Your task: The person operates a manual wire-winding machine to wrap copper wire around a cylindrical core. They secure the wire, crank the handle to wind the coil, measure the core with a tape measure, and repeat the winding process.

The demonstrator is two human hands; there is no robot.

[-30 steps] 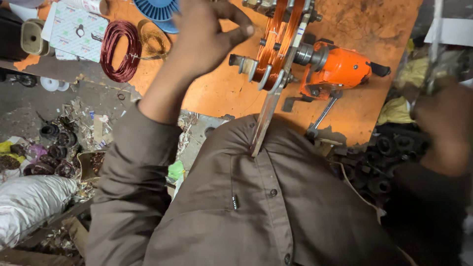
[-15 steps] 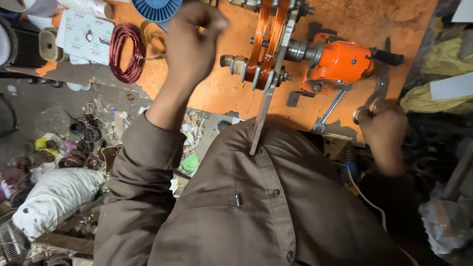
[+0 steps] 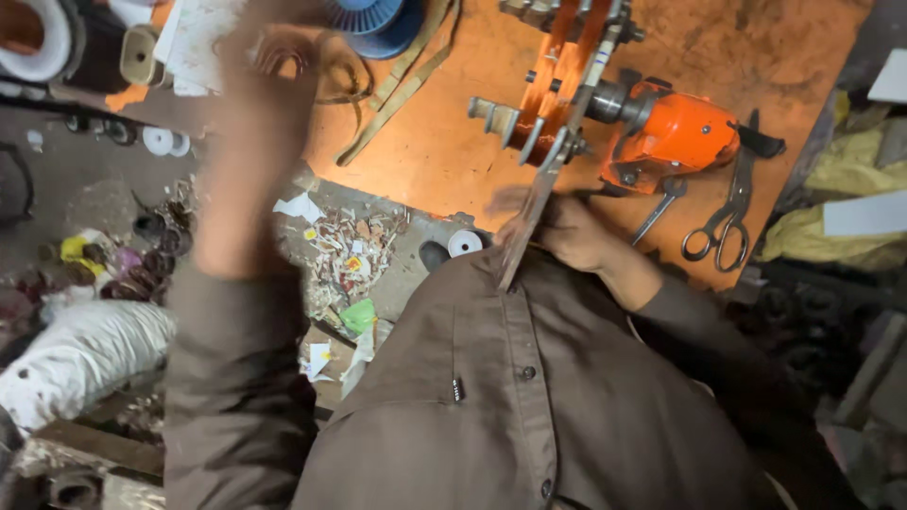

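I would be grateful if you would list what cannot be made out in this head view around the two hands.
- Left hand: smeared by motion blur; whether it holds anything cannot be told.
- Right hand: its fingers are partly hidden behind the metal bar; its grip cannot be told.
- Blue spool: cut off by the top edge.
- Orange winding machine: its coil former runs past the top edge.

Left hand [image 3: 260,113]: motion-blurred, fingers indistinct; whether it holds anything cannot be told. Right hand [image 3: 567,231]: fingertips hidden behind the metal strip [image 3: 529,227] below the orange winding machine [image 3: 661,132]. Blue spool [image 3: 378,19], left of the machine, cut off by the top edge.
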